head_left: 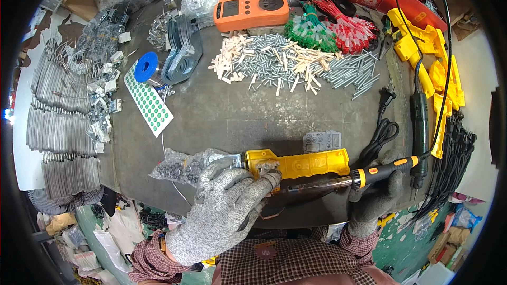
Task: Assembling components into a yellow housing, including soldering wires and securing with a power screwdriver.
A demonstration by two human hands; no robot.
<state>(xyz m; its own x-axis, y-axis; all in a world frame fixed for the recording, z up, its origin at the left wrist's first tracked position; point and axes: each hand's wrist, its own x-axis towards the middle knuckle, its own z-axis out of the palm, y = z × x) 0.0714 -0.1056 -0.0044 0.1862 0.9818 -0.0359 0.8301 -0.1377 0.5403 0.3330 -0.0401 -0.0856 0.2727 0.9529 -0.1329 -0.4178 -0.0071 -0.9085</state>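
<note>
My left hand [222, 208], in a grey knit glove, grips the left end of a yellow plastic housing half [317, 163]. Its fingertips press near a small pale metal part [265, 165] seated in that end. My right hand [376, 195], also gloved, is closed around a soldering iron [385, 172] with a black and orange handle. The iron's metal barrel [327, 183] points left, just below the housing; its tip lies close to my left fingers, and I cannot tell whether it touches anything. A thin wire [272, 215] hangs below my left fingers.
A bag of small dark parts [179, 168] lies left of the housing. Beyond are screws [264, 60], an orange multimeter [251, 12], a solder spool [148, 67] and a green-dotted sticker sheet [149, 99]. An electric screwdriver [420, 132] and black cords [383, 134] lie right.
</note>
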